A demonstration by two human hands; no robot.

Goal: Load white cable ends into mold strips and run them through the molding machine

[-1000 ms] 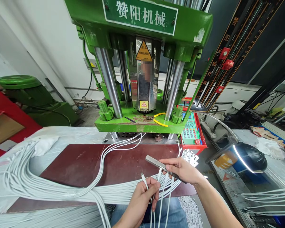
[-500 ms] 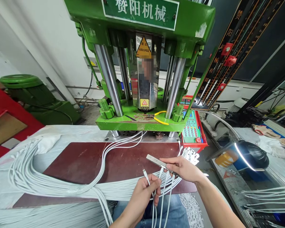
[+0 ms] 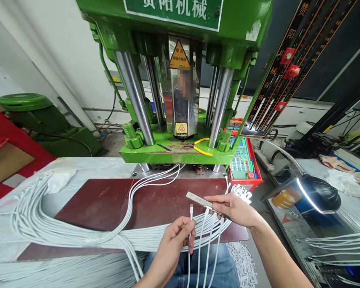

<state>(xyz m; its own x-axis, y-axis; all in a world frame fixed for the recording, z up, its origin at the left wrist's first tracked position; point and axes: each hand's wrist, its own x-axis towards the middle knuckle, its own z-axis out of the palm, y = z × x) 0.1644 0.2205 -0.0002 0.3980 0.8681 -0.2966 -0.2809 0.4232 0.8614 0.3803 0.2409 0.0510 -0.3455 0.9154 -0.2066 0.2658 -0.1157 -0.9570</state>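
Observation:
A white cable with a small plug end [image 3: 191, 210] is pinched in my left hand [image 3: 180, 236], plug upward, its cord hanging below the fingers. My right hand [image 3: 232, 209] grips a flat metal bar [image 3: 195, 197] by its right end, with fingers above and below it. Several white cords [image 3: 201, 236] hang from the bar's underside, beside the held cable. The plug is just left of and below the bar, apart from it. Behind both hands runs a thick bundle of white cables [image 3: 150, 236] across a brown board [image 3: 105, 200].
A green press [image 3: 174, 156] stands behind the board, with several cables leading under its plate. Yellow-handled pliers [image 3: 202, 149] lie on that plate. Right of it are a red control box [image 3: 243, 160] and a lamp [image 3: 315, 196]. White scraps [image 3: 243, 264] lie lower right.
My left hand has turned the plug from tilted left to upright and brought it nearer the bar. The right hand still holds the bar, almost in place. The view has shifted slightly.

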